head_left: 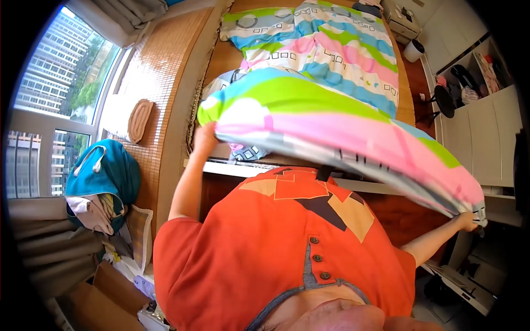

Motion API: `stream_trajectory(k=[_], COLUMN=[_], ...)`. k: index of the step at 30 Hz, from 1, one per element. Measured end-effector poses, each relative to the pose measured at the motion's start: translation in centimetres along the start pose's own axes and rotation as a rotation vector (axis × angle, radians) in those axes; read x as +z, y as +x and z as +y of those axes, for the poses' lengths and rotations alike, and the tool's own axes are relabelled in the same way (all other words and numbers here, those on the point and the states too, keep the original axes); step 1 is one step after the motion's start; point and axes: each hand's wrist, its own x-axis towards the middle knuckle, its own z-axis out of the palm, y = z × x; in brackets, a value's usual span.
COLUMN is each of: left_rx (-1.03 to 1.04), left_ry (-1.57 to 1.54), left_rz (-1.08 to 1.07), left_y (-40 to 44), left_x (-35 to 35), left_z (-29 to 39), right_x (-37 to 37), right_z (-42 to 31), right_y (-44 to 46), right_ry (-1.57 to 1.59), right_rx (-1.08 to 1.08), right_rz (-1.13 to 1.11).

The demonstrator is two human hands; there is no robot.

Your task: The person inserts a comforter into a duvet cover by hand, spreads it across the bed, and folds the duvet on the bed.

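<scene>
A quilt (pixel 320 60) with green, pink, blue and white bands and small square prints lies over the bed. Its near part is lifted off the mattress and stretched wide between my two hands, slightly blurred. My left hand (pixel 206 139) is closed on the near left corner of the quilt, over the bed's edge. Out to the far right, my right hand (pixel 468 220) grips the other near corner, beyond the foot of the bed. Beneath the raised part, a bit of patterned bedding (pixel 248 152) shows at the left; the rest there is hidden.
Along the left, a windowsill with a tan woven mat (pixel 171 55) holds a rolled tan towel (pixel 140 120). A teal bag (pixel 110 171) stuffed with cloth stands below it, above a cardboard box (pixel 99 298). White cabinets (pixel 480 138), a black stool (pixel 443 101) and a white bin (pixel 413 51) line the right.
</scene>
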Motion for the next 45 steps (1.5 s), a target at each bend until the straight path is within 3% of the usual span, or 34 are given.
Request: stream_trajectory(k=[1,2,3,4,5,7,9,11,12,13,14,16,19,20,24,26,28,29,30,31,33,35,37,41,42,44,45], left_rx=[0.075,0.023,0.009,-0.011,-0.001,-0.031,-0.037,0.085,0.09,0.1,0.111,0.12,0.134,0.157,0.268,0.337,0.278,0.036,-0.18,-0.313,-0.369,-0.747,-1.04,-1.227,-1.223,-1.16,-1.105], left_ry=[0.056,0.077,0.005,-0.072,-0.043,-0.1,-0.194,-0.181,-0.217,-0.213,-0.212,-0.279,-0.331,-0.323,-0.207,-0.108,0.09,0.08,0.09,0.177,-0.618,-1.495,-1.954,-2.296,-2.322,-2.346,-2.351], left_rz=[-0.097,-0.197,-0.154,-0.108,-0.109,-0.227,-0.298,-0.295,-0.28,-0.283,-0.285,-0.279,-0.248,-0.225,-0.199,-0.227,0.095,0.113,0.217,-0.08,-0.078,-0.315,-0.423,-0.28,-0.214,-0.058,0.022], left_y=[-1.4,-2.1,-2.1,-2.1,-1.4,1.1,2.8,4.1,4.4,5.0,5.6,6.2,6.4,6.6,5.6,4.0,1.0,-0.8,-2.8,-4.3,-6.7,-8.2,-7.9,-4.2,-2.7,1.0,3.3], left_x=[2.4,2.8,3.0,3.4,3.1,1.2,0.8,1.6,1.8,2.1,2.4,1.3,-0.3,-0.7,-0.5,2.0,5.2,7.6,9.0,8.9,11.4,13.7,15.9,19.1,19.4,18.6,17.5], left_z=[-1.6,-0.6,-0.5,-0.3,0.6,4.0,7.6,10.6,12.0,12.6,13.2,15.2,16.7,16.4,11.5,7.5,5.0,4.1,4.4,4.7,4.1,5.6,6.9,6.9,6.5,5.2,4.4], right_x=[-0.1,1.7,4.0,3.8,3.4,10.4,3.8,-1.0,-4.5,-9.1,-11.9,-11.6,-8.9,-6.6,-8.1,-8.5,-10.3,-10.7,-11.0,-11.4,-12.2,-12.0,-12.8,-15.3,-15.2,-15.5,-15.7], right_z=[1.6,6.6,13.5,13.2,12.6,20.2,4.0,-4.6,-9.1,-16.0,-18.6,-19.6,-13.8,-10.1,-18.4,-21.2,-23.6,-24.3,-24.9,-25.6,-28.7,-29.4,-30.1,-31.8,-31.2,-30.4,-30.2], right_y=[-1.1,-1.1,-0.6,-2.3,-4.0,-9.6,-23.5,-35.7,-39.9,-42.7,-44.9,-50.4,-56.9,-58.9,-50.5,-47.1,-45.1,-45.1,-45.2,-45.1,-43.5,-42.6,-39.6,-34.1,-32.8,-31.3,-30.4], right_ry=[-0.218,-0.378,-0.447,-0.657,-0.835,-0.896,-0.334,-0.015,0.196,0.104,0.253,0.17,0.446,0.468,0.52,0.593,0.377,0.376,0.425,0.467,0.551,0.716,0.719,0.783,0.724,0.604,0.436], right_rx=[0.041,0.099,0.244,0.161,0.028,-0.635,-0.79,-0.547,-0.543,-0.727,-0.851,-0.995,-0.623,-0.661,-0.138,-0.06,-0.217,-0.223,-0.046,0.129,0.156,0.17,0.116,0.051,0.028,-0.281,-0.268], right_rz=[-0.093,-0.132,-0.236,-0.47,-0.689,-0.98,-1.233,-1.739,-2.025,-2.218,-2.252,-2.136,-2.117,-2.006,-1.854,-2.076,-2.284,-2.282,-2.268,-2.246,-2.173,-2.051,-2.091,-2.204,-2.214,-2.193,-2.247])
